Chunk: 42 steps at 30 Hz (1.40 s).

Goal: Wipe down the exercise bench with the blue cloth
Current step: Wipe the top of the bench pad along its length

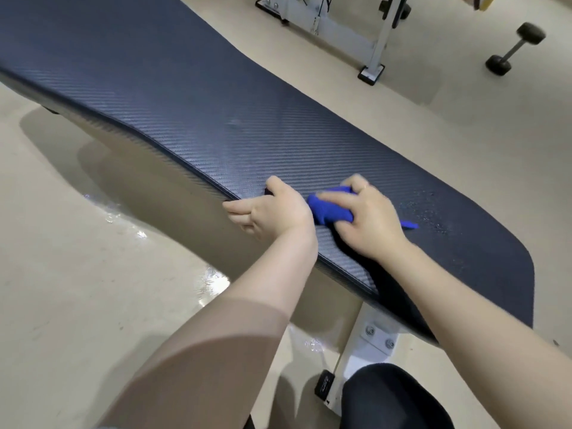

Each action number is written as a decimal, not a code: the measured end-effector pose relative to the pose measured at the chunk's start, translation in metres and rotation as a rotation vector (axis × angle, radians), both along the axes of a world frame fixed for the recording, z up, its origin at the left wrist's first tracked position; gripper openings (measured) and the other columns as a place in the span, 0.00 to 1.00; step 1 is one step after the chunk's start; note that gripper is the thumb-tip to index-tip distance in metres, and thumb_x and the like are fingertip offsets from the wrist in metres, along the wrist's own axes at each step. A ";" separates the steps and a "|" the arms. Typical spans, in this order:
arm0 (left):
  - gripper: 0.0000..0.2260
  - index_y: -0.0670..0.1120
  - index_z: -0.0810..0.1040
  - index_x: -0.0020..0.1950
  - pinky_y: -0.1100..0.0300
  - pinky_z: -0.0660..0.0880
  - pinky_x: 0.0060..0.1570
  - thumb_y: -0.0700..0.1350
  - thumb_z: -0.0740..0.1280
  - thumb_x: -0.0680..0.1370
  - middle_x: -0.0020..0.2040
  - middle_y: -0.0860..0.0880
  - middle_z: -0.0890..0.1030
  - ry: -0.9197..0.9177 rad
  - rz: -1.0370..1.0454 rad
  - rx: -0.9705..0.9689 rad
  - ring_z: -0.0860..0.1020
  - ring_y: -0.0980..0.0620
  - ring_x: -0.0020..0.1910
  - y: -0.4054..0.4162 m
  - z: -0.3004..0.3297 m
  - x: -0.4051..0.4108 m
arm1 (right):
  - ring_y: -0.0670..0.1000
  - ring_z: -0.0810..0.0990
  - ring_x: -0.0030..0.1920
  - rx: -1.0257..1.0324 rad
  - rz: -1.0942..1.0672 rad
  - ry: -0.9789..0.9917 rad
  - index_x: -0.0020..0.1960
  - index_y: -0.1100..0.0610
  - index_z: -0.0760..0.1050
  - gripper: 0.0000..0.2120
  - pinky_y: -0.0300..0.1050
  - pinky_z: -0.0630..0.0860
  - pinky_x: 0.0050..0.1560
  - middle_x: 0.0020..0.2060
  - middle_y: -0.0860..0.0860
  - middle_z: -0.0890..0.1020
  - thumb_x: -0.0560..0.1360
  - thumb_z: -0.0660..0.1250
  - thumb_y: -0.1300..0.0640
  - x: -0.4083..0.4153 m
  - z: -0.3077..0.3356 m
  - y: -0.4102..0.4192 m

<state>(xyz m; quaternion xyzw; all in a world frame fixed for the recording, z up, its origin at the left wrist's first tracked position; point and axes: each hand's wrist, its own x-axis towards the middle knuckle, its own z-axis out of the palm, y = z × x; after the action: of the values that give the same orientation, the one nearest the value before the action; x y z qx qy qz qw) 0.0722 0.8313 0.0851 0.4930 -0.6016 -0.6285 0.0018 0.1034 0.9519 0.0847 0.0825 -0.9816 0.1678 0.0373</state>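
Observation:
The exercise bench (192, 106) has a long dark pad with a woven texture, running from the top left to the lower right. My right hand (370, 216) presses a bunched blue cloth (329, 209) onto the pad near its near end. A tip of the cloth pokes out to the right of the hand. My left hand (272, 209) grips the pad's near edge just left of the cloth, thumb on top and fingers over the side. Small droplets speckle the pad to the right of my right hand.
The bench's white metal leg (360, 357) with bolts stands below the pad. A black dumbbell (515, 49) lies on the beige floor at the top right, beside a white machine frame (376, 48). Wet shiny patches mark the floor (123, 218) to the left.

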 end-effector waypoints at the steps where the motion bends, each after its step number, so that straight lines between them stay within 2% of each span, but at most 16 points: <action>1: 0.35 0.39 0.47 0.77 0.49 0.61 0.69 0.50 0.59 0.76 0.75 0.42 0.57 -0.001 -0.004 -0.017 0.61 0.39 0.70 0.001 0.000 0.000 | 0.58 0.77 0.45 -0.020 0.051 -0.024 0.55 0.45 0.79 0.24 0.48 0.76 0.44 0.47 0.52 0.77 0.64 0.53 0.51 0.016 0.002 0.004; 4: 0.34 0.39 0.47 0.77 0.50 0.62 0.66 0.50 0.59 0.77 0.75 0.42 0.57 -0.013 0.007 -0.051 0.62 0.38 0.70 0.003 0.000 0.003 | 0.55 0.78 0.45 -0.035 0.096 -0.034 0.51 0.44 0.80 0.22 0.46 0.75 0.42 0.46 0.49 0.78 0.63 0.53 0.50 0.012 0.002 0.015; 7: 0.33 0.39 0.49 0.77 0.49 0.63 0.65 0.50 0.58 0.77 0.75 0.42 0.59 -0.031 0.030 -0.097 0.63 0.38 0.70 0.006 0.000 0.002 | 0.57 0.77 0.49 0.006 -0.099 0.046 0.53 0.43 0.79 0.18 0.48 0.76 0.44 0.48 0.51 0.75 0.68 0.60 0.56 -0.044 -0.003 0.022; 9: 0.33 0.39 0.50 0.76 0.49 0.64 0.64 0.51 0.58 0.77 0.74 0.41 0.60 -0.043 0.046 -0.138 0.65 0.38 0.69 0.007 -0.003 -0.001 | 0.58 0.75 0.52 0.050 -0.151 0.047 0.57 0.43 0.77 0.19 0.49 0.75 0.45 0.51 0.53 0.73 0.70 0.61 0.59 -0.061 -0.005 0.025; 13: 0.31 0.41 0.52 0.76 0.48 0.66 0.62 0.51 0.57 0.76 0.74 0.42 0.62 -0.046 0.089 -0.155 0.68 0.38 0.68 0.009 -0.003 0.001 | 0.57 0.77 0.47 -0.012 0.002 -0.021 0.55 0.43 0.78 0.19 0.48 0.75 0.43 0.47 0.52 0.74 0.68 0.62 0.57 -0.008 -0.002 0.039; 16: 0.31 0.42 0.54 0.76 0.47 0.67 0.61 0.52 0.57 0.76 0.73 0.42 0.64 -0.063 0.128 -0.179 0.69 0.38 0.67 0.011 0.005 0.001 | 0.56 0.78 0.44 -0.023 0.121 -0.086 0.53 0.42 0.79 0.20 0.44 0.72 0.39 0.44 0.49 0.73 0.65 0.58 0.53 0.021 0.005 0.056; 18: 0.31 0.42 0.55 0.75 0.47 0.67 0.61 0.53 0.57 0.76 0.72 0.42 0.66 -0.094 0.165 -0.201 0.70 0.39 0.67 0.012 0.005 -0.001 | 0.56 0.77 0.46 0.005 0.178 -0.063 0.53 0.42 0.79 0.20 0.43 0.70 0.39 0.44 0.50 0.73 0.66 0.56 0.52 -0.004 0.004 0.060; 20: 0.32 0.43 0.53 0.76 0.47 0.67 0.62 0.54 0.57 0.76 0.72 0.41 0.66 -0.083 0.196 -0.206 0.70 0.39 0.67 0.014 0.000 -0.004 | 0.57 0.76 0.51 0.042 0.143 -0.002 0.55 0.42 0.78 0.18 0.45 0.72 0.44 0.49 0.52 0.74 0.69 0.60 0.56 -0.051 -0.003 0.060; 22: 0.33 0.45 0.48 0.78 0.47 0.64 0.65 0.53 0.57 0.77 0.73 0.40 0.64 0.015 0.199 -0.193 0.67 0.39 0.70 0.015 -0.003 -0.001 | 0.58 0.75 0.54 0.041 0.087 0.036 0.57 0.42 0.77 0.19 0.47 0.73 0.49 0.53 0.53 0.74 0.70 0.61 0.59 -0.092 -0.006 0.057; 24: 0.33 0.45 0.46 0.78 0.48 0.59 0.69 0.49 0.58 0.77 0.77 0.40 0.56 0.137 0.117 -0.258 0.59 0.41 0.75 0.020 -0.001 0.018 | 0.59 0.74 0.55 0.039 0.105 0.039 0.58 0.42 0.77 0.20 0.48 0.74 0.49 0.53 0.54 0.73 0.70 0.60 0.59 -0.095 -0.005 0.056; 26: 0.32 0.50 0.49 0.78 0.47 0.54 0.72 0.48 0.60 0.78 0.79 0.41 0.46 0.131 -0.087 -0.465 0.50 0.42 0.77 0.035 -0.001 0.051 | 0.59 0.75 0.52 0.035 0.221 0.004 0.58 0.42 0.77 0.20 0.48 0.75 0.47 0.51 0.54 0.74 0.69 0.61 0.58 -0.061 -0.003 0.069; 28: 0.30 0.58 0.54 0.77 0.46 0.52 0.73 0.51 0.62 0.77 0.78 0.41 0.40 0.080 -0.290 -0.688 0.47 0.41 0.77 0.057 -0.004 0.083 | 0.58 0.77 0.48 -0.021 0.400 -0.024 0.56 0.43 0.78 0.20 0.48 0.76 0.43 0.48 0.53 0.75 0.67 0.59 0.53 -0.016 -0.002 0.094; 30: 0.28 0.60 0.57 0.75 0.48 0.52 0.74 0.55 0.62 0.77 0.78 0.40 0.38 0.070 -0.398 -0.746 0.46 0.40 0.77 0.079 -0.007 0.097 | 0.59 0.78 0.46 -0.047 0.488 -0.049 0.55 0.45 0.79 0.22 0.47 0.76 0.41 0.47 0.53 0.77 0.65 0.55 0.51 -0.011 0.000 0.115; 35: 0.28 0.60 0.56 0.76 0.54 0.55 0.73 0.55 0.61 0.77 0.78 0.41 0.36 0.067 -0.322 -0.669 0.43 0.43 0.78 0.105 -0.014 0.092 | 0.60 0.76 0.52 -0.022 0.194 0.012 0.57 0.44 0.78 0.21 0.50 0.76 0.50 0.52 0.56 0.75 0.69 0.60 0.61 -0.103 -0.006 0.118; 38: 0.27 0.58 0.56 0.76 0.58 0.53 0.73 0.54 0.60 0.78 0.78 0.42 0.38 0.073 -0.273 -0.651 0.44 0.45 0.78 0.105 -0.014 0.091 | 0.60 0.76 0.51 -0.014 0.250 -0.020 0.58 0.45 0.78 0.22 0.51 0.76 0.50 0.50 0.57 0.74 0.69 0.60 0.61 -0.101 -0.005 0.131; 42: 0.31 0.51 0.49 0.78 0.59 0.51 0.73 0.53 0.59 0.79 0.78 0.42 0.39 0.103 -0.248 -0.642 0.45 0.45 0.78 0.107 -0.011 0.092 | 0.57 0.77 0.48 -0.128 0.354 -0.087 0.53 0.46 0.81 0.22 0.50 0.76 0.48 0.47 0.53 0.76 0.64 0.58 0.58 -0.059 -0.009 0.168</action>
<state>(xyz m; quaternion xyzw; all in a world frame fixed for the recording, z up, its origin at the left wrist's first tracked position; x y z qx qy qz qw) 0.1638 0.9379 0.0744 0.3581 -0.8231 -0.4266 0.1109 0.0449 1.1195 0.0753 0.2438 -0.9399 0.2372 -0.0300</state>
